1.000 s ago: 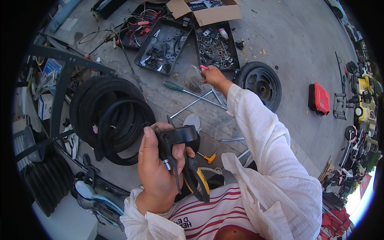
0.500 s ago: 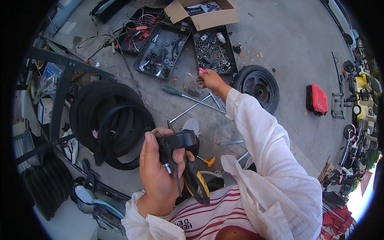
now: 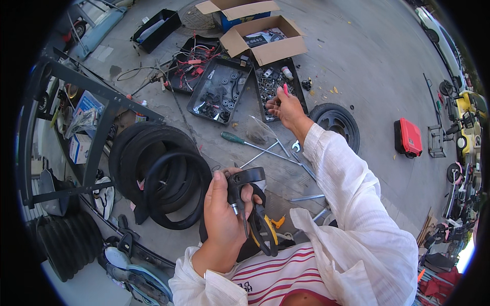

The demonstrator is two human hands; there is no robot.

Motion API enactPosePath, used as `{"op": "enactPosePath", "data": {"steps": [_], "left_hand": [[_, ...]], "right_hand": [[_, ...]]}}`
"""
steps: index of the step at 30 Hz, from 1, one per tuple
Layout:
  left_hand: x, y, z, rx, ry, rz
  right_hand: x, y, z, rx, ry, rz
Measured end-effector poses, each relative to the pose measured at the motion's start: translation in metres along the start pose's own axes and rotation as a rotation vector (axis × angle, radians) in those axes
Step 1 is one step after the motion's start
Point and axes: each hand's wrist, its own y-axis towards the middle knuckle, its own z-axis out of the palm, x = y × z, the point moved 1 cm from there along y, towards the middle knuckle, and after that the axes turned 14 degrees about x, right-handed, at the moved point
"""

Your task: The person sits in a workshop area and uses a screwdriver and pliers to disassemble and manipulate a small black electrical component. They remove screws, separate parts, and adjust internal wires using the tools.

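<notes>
My left hand (image 3: 223,219) is closed around a black brake lever (image 3: 247,176) with a silver threaded end. Black-and-yellow-handled pliers (image 3: 269,235) hang against the same hand; their jaws are hidden. Farther out, my right hand (image 3: 292,113) pinches a small pink-red object (image 3: 286,90), mostly covered by the fingers. That hand is over the near end of a black tray (image 3: 300,92) full of loose nuts and bolts (image 3: 268,85). Below it on the ground lie a clear plastic bag (image 3: 258,131), a green-handled screwdriver (image 3: 233,137) and an open-end wrench (image 3: 295,146).
Another black tray (image 3: 217,85) holds bearings and small parts. Behind stands an open cardboard box (image 3: 279,51). Tyres (image 3: 127,171) are stacked at left beside a metal frame (image 3: 94,148). A wheel (image 3: 337,122) and a red toolbox (image 3: 408,135) are on the right.
The view has shifted, so the scene sits lower and farther right. My right hand has reached farther over the nuts-and-bolts tray, still with the pink-red object. My left hand keeps the brake lever.
</notes>
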Motion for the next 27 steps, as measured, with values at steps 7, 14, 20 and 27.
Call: {"op": "enactPosePath", "data": {"steps": [7, 14, 20, 27], "left_hand": [[0.005, 0.003, -0.001, 0.010, 0.064, 0.009], [0.011, 0.004, 0.002, 0.165, 0.159, -0.023], [0.026, -0.002, 0.021, 0.314, 0.309, -0.048], [0.052, -0.025, 0.032, 0.486, 0.415, -0.254]], "right_hand": [[0.049, 0.003, 0.088, 0.203, 0.007, 0.004], [0.085, -0.129, 0.103, 0.329, -0.536, -0.098], [0.089, -0.258, 0.090, 0.440, -0.781, -0.534], [0.088, -0.314, 0.073, 0.387, -0.841, -0.378]]}}
